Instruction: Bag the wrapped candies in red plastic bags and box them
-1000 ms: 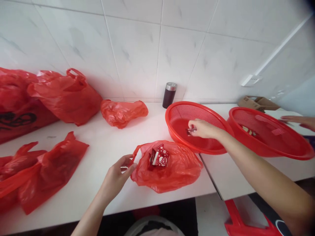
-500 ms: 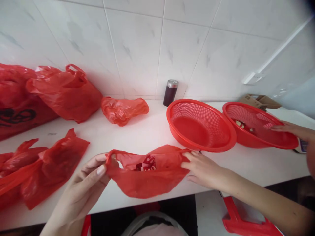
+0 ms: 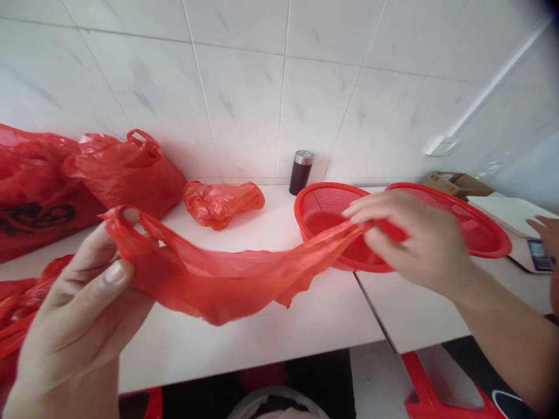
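Over the white table (image 3: pixel 314 317) — red bag (image 3: pixel 218 288) in the pinch of left hand (image 3: pixel 85 311) and right hand (image 3: pixel 421 244).

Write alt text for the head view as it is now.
A person's left hand and right hand hold a red plastic bag stretched between them above a white table. Behind it, a dark bottle stands near the tiled wall, with two red perforated baskets to its right and more red bags to its left.
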A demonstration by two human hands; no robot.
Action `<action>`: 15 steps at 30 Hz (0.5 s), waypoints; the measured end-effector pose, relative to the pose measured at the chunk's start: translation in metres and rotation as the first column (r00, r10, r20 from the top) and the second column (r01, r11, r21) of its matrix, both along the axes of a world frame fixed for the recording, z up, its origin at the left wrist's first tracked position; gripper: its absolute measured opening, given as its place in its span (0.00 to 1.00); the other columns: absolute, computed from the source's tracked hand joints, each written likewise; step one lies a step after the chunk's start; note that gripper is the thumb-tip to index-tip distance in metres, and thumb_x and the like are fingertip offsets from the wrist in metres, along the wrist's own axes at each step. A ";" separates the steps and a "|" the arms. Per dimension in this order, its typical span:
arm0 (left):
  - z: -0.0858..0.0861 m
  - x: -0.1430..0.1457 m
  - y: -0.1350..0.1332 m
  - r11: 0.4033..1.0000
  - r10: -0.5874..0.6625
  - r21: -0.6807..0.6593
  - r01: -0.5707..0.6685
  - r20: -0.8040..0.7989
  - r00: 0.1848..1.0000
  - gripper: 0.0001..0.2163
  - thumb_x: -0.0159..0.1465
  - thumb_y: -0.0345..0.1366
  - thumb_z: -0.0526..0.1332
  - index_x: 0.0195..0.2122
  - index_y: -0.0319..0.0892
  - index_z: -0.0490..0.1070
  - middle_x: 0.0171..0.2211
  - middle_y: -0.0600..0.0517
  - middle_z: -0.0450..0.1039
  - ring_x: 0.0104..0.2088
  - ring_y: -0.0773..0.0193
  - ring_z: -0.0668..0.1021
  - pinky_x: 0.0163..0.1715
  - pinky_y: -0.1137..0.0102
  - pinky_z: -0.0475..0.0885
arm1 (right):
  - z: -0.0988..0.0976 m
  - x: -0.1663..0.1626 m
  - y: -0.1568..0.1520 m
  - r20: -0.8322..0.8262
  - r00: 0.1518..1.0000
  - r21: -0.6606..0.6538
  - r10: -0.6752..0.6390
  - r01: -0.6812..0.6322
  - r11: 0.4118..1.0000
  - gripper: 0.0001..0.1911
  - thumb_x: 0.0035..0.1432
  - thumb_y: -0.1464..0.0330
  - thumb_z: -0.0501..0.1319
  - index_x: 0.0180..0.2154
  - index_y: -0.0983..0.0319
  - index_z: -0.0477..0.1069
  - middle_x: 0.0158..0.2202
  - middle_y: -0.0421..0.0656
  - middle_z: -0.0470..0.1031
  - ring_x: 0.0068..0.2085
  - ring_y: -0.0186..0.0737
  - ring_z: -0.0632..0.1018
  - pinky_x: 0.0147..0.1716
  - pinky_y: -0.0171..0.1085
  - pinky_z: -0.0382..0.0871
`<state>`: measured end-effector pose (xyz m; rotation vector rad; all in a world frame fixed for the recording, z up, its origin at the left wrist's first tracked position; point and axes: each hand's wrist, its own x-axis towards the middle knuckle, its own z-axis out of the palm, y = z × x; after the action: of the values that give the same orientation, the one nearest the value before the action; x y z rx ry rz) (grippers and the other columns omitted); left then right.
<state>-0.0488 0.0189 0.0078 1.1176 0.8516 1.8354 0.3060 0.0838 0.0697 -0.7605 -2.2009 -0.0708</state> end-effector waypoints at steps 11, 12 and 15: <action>0.030 0.002 0.017 0.991 -0.122 -0.070 0.115 -0.102 0.987 0.08 0.55 0.42 0.70 0.34 0.45 0.81 0.36 0.52 0.80 0.38 0.62 0.81 0.41 0.71 0.79 | 0.032 -0.003 0.016 -0.030 0.997 -0.424 -0.073 0.053 0.904 0.05 0.60 0.64 0.62 0.38 0.56 0.75 0.35 0.38 0.78 0.34 0.37 0.79 0.32 0.34 0.70; 0.033 0.002 0.018 0.989 -0.142 -0.048 0.138 -0.094 0.985 0.07 0.56 0.41 0.70 0.35 0.47 0.81 0.42 0.52 0.80 0.44 0.60 0.80 0.46 0.69 0.78 | 0.036 -0.003 0.019 0.055 0.998 -0.477 -0.031 0.054 0.877 0.05 0.59 0.63 0.63 0.37 0.56 0.76 0.34 0.38 0.78 0.33 0.37 0.78 0.30 0.33 0.70; 0.038 0.007 0.023 0.957 -0.287 0.011 0.291 -0.136 0.948 0.08 0.60 0.43 0.66 0.40 0.52 0.80 0.58 0.53 0.71 0.59 0.50 0.71 0.56 0.54 0.70 | 0.048 -0.004 0.030 0.256 0.962 -0.629 0.092 0.094 0.772 0.08 0.58 0.63 0.63 0.27 0.58 0.75 0.29 0.38 0.76 0.27 0.34 0.76 0.24 0.32 0.66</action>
<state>-0.0420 0.0419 0.0458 1.3215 0.6936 1.5498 0.3018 0.1140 0.1179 -1.1773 -2.5080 0.6493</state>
